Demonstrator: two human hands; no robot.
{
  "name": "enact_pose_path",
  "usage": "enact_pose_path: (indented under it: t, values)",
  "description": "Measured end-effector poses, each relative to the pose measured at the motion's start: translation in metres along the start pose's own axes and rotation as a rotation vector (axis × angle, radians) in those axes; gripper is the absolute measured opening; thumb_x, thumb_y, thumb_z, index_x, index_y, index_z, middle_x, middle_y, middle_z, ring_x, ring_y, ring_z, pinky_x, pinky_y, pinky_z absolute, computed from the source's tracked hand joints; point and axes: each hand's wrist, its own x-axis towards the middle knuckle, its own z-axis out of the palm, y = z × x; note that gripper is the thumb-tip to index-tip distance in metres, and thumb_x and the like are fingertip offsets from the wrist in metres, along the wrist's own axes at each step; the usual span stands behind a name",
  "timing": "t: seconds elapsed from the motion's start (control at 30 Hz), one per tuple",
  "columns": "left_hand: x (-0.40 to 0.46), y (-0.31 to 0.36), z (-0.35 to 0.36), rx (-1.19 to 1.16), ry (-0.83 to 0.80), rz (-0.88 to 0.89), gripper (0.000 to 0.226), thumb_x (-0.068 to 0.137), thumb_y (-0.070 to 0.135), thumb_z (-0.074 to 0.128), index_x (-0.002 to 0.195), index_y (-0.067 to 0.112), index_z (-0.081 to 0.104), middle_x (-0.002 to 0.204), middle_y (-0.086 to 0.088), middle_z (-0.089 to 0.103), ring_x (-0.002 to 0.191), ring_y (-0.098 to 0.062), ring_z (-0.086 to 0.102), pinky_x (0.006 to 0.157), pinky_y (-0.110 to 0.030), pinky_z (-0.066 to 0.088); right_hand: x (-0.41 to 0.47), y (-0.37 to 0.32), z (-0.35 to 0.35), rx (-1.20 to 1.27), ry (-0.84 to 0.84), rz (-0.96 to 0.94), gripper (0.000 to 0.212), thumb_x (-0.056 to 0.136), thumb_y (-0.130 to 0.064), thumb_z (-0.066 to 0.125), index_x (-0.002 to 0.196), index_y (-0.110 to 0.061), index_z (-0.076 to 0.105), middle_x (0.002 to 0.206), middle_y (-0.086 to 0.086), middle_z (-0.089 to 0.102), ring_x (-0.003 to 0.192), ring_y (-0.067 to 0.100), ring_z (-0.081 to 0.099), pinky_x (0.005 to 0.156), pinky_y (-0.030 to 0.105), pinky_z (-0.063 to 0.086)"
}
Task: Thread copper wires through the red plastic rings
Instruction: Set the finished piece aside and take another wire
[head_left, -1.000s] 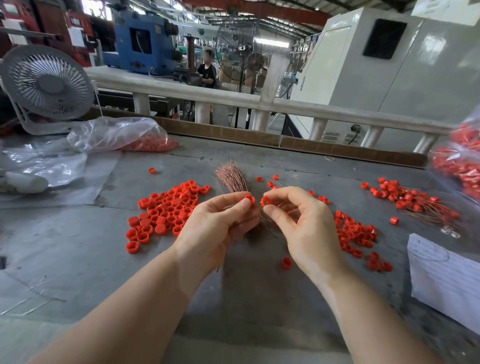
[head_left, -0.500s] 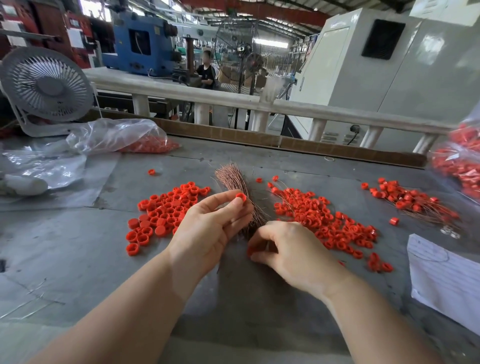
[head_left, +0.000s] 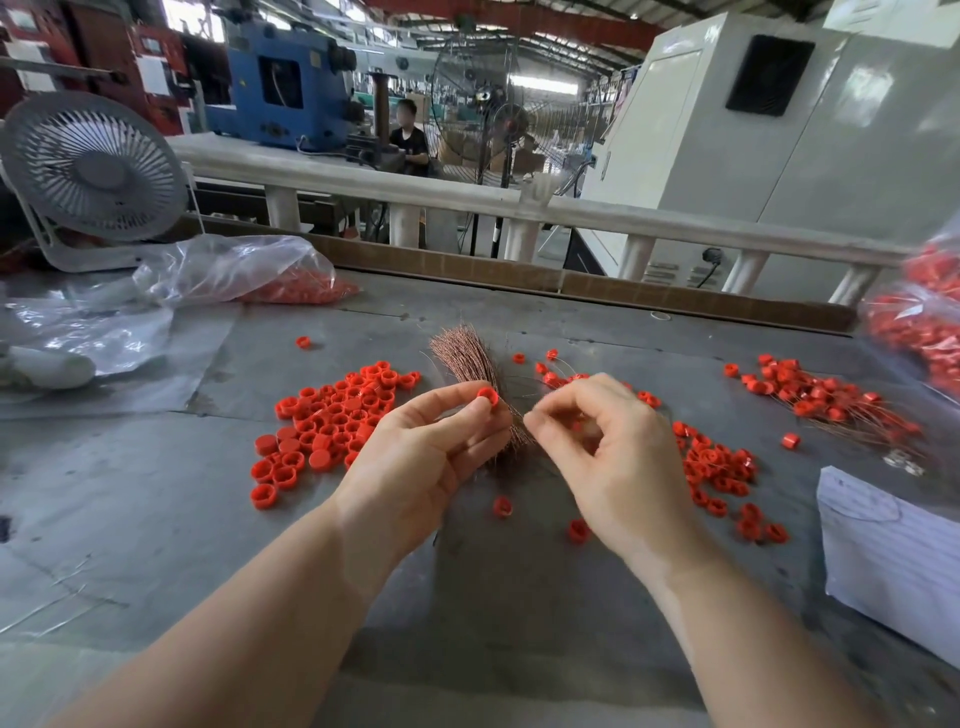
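Left hand pinches one red ring; right hand pinches, wire too thin to confirm. Next, likely: wire tip into ring bore.

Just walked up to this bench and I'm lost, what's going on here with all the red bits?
A person is threading copper wires through red rings. The left hand pinches one ring at its fingertips. The right hand has its finger and thumb pinched together close beside it, probably on a single wire too thin to see. A wire bundle lies just behind the hands, loose rings are piled to the left, and finished wired rings lie to the right.
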Motion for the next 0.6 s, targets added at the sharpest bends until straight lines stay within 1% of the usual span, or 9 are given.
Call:
enact_pose_path:
  t: [0.03, 0.1, 0.17, 0.23, 0.27, 0.37, 0.47, 0.53, 0.6]
  values:
    - [-0.0002, -0.0003, 0.0003, 0.004, -0.005, -0.005, 0.012, 0.081, -0.003, 0.057, 0.089, 0.002, 0.064, 0.068, -0.009, 0.069, 0.063, -0.012, 0.069, 0.057, -0.020, 0.056, 0.0006, 0.0009, 0.0006, 0.019, 0.006, 0.023, 0.002, 0.083, -0.019, 0.068, 0.085, -0.020, 0.068, 0.077, -0.014, 0.055, 0.059, 0.010, 0.050, 0.062, 0.018, 0.041]
    - [-0.0006, -0.0008, 0.0004, 0.016, -0.027, -0.012, 0.015, 0.075, 0.000, 0.060, 0.088, 0.003, 0.065, 0.070, -0.010, 0.070, 0.065, -0.013, 0.069, 0.058, -0.020, 0.056, -0.0004, 0.0030, 0.0032, 0.078, -0.038, 0.091, 0.021, 0.085, -0.013, 0.065, 0.104, -0.023, 0.068, 0.089, -0.017, 0.058, 0.059, 0.009, 0.055, 0.066, 0.017, 0.043]
    - [-0.0017, -0.0013, 0.0005, 0.034, -0.053, -0.013, 0.021, 0.067, 0.004, 0.062, 0.088, 0.003, 0.066, 0.072, -0.009, 0.070, 0.066, -0.013, 0.070, 0.059, -0.020, 0.056, -0.0005, 0.0032, 0.0055, 0.142, -0.097, 0.147, 0.025, 0.089, -0.012, 0.060, 0.110, -0.023, 0.067, 0.090, -0.016, 0.063, 0.062, 0.006, 0.059, 0.068, 0.016, 0.046]
    - [-0.0028, -0.0020, 0.0007, 0.058, -0.072, -0.015, 0.024, 0.065, 0.005, 0.063, 0.089, 0.003, 0.066, 0.074, -0.009, 0.071, 0.068, -0.014, 0.070, 0.061, -0.020, 0.056, -0.0010, 0.0022, 0.0071, 0.160, -0.131, 0.161, 0.021, 0.090, -0.013, 0.059, 0.106, -0.022, 0.069, 0.078, -0.018, 0.064, 0.062, 0.000, 0.059, 0.065, 0.011, 0.045]
    - [-0.0034, -0.0021, 0.0008, 0.068, -0.078, -0.017, 0.025, 0.065, 0.006, 0.063, 0.090, 0.004, 0.065, 0.075, -0.009, 0.072, 0.069, -0.013, 0.070, 0.062, -0.020, 0.057, -0.0011, 0.0022, 0.0072, 0.163, -0.143, 0.165, 0.018, 0.090, -0.014, 0.059, 0.102, -0.021, 0.070, 0.074, -0.019, 0.063, 0.062, -0.002, 0.059, 0.064, 0.010, 0.044]
    - [-0.0047, -0.0018, 0.0008, 0.099, -0.084, -0.027, 0.025, 0.065, 0.007, 0.064, 0.090, 0.005, 0.066, 0.074, -0.008, 0.072, 0.066, -0.012, 0.069, 0.063, -0.020, 0.057, -0.0003, 0.0020, 0.0057, 0.235, -0.149, 0.209, 0.017, 0.088, -0.011, 0.062, 0.089, -0.026, 0.069, 0.061, -0.017, 0.061, 0.054, 0.000, 0.057, 0.050, 0.008, 0.039]
    - [-0.0058, -0.0010, 0.0014, 0.125, -0.093, -0.039, 0.025, 0.065, 0.008, 0.064, 0.090, 0.005, 0.068, 0.076, -0.008, 0.072, 0.065, -0.012, 0.069, 0.065, -0.021, 0.057, 0.0009, 0.0020, 0.0041, 0.319, -0.153, 0.239, 0.023, 0.087, -0.005, 0.062, 0.084, -0.027, 0.066, 0.061, -0.013, 0.062, 0.051, 0.000, 0.056, 0.047, 0.007, 0.038]
    - [-0.0059, -0.0006, 0.0021, 0.116, -0.101, -0.053, 0.023, 0.066, 0.008, 0.065, 0.088, 0.006, 0.070, 0.076, -0.008, 0.072, 0.064, -0.011, 0.067, 0.064, -0.021, 0.057, 0.0012, 0.0018, 0.0037, 0.342, -0.155, 0.241, 0.020, 0.087, -0.004, 0.061, 0.086, -0.023, 0.067, 0.064, -0.012, 0.063, 0.051, -0.002, 0.056, 0.048, 0.007, 0.039]
    - [-0.0058, 0.0004, 0.0024, 0.101, -0.108, -0.072, 0.019, 0.065, 0.009, 0.065, 0.082, 0.007, 0.075, 0.078, -0.008, 0.072, 0.065, -0.012, 0.067, 0.065, -0.022, 0.058, 0.0013, 0.0024, 0.0035, 0.357, -0.150, 0.238, 0.017, 0.087, -0.004, 0.061, 0.088, -0.020, 0.068, 0.066, -0.011, 0.064, 0.052, -0.003, 0.056, 0.048, 0.007, 0.039]
